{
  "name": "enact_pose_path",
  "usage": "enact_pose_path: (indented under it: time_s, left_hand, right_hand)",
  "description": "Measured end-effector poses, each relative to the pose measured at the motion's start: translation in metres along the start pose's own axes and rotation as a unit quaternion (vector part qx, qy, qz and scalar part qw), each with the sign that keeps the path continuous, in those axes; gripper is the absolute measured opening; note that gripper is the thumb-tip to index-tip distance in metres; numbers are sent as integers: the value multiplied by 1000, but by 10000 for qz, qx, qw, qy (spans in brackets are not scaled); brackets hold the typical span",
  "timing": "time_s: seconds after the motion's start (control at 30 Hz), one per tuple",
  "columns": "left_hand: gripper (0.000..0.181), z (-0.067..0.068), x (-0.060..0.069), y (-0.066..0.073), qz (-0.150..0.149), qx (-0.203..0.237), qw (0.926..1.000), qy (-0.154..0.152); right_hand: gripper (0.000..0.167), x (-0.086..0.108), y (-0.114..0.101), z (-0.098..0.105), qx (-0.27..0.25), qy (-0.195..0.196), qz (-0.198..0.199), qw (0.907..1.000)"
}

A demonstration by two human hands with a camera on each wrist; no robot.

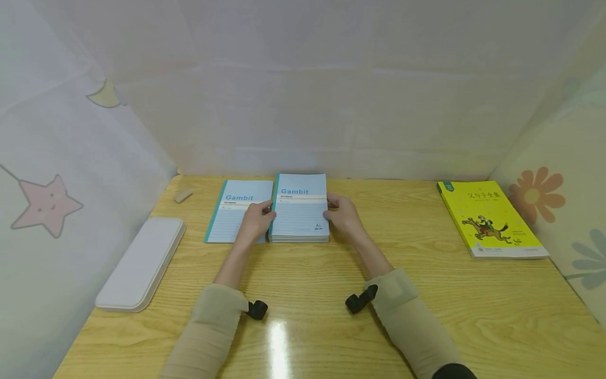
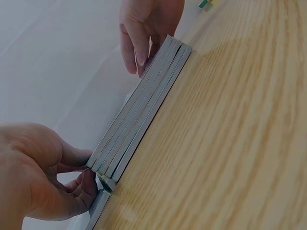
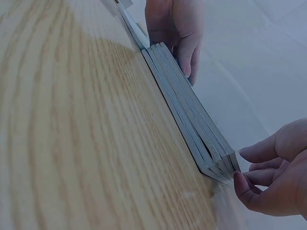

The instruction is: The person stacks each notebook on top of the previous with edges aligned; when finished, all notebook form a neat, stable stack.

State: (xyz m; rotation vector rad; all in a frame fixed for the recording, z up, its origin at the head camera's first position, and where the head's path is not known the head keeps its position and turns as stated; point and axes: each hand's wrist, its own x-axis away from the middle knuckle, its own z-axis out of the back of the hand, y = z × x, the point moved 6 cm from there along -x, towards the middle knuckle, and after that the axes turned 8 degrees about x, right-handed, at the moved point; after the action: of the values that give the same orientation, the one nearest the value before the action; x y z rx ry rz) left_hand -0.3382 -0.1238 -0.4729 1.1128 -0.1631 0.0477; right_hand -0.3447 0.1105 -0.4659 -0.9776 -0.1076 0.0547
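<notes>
A neat stack of several light-blue Gambit notebooks (image 1: 300, 216) lies near the table's back edge in the head view. My left hand (image 1: 257, 220) grips its left side, with thumb and curled fingers at the spine edge in the left wrist view (image 2: 43, 172). On the opposite side, my right hand (image 1: 345, 215) holds the stack's edge between thumb and fingers, as the right wrist view shows (image 3: 280, 170). Another Gambit notebook (image 1: 227, 226) lies flat just left of the stack, partly covered by my left hand.
A white case (image 1: 141, 263) lies at the table's left edge, with a small beige block (image 1: 183, 196) behind it. On the right is a yellow book (image 1: 492, 218) with a horse picture. White patterned cloth (image 1: 293, 116) hangs behind and at both sides of the wooden table (image 1: 307, 284).
</notes>
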Motion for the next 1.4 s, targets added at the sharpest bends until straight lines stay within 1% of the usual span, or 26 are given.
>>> enact_pose_path:
  time_s: [0.3,0.6,0.8,1.2,1.4]
  left_hand:
    - [52,-1,0,0,-21,-97,9999,-18]
    - [52,-1,2,2,-99,-69,9999,-38]
    - [51,0,2,3,-98,-1,9999,-19]
    - [51,1,3,2,-75,42,9999,-136]
    - [50,1,3,3,-125,-33,9998,-145]
  right_hand:
    - [57,0,0,1,-11,27,-74,10000]
    - [59,1,-1,0,1,-132,-67,9999]
    - [58,0,-2,0,37,-165,0,9999]
    - [58,-2,0,-1,-292,-267,139,9991]
    - [58,-3,1,-2,-227,-263,167,9993]
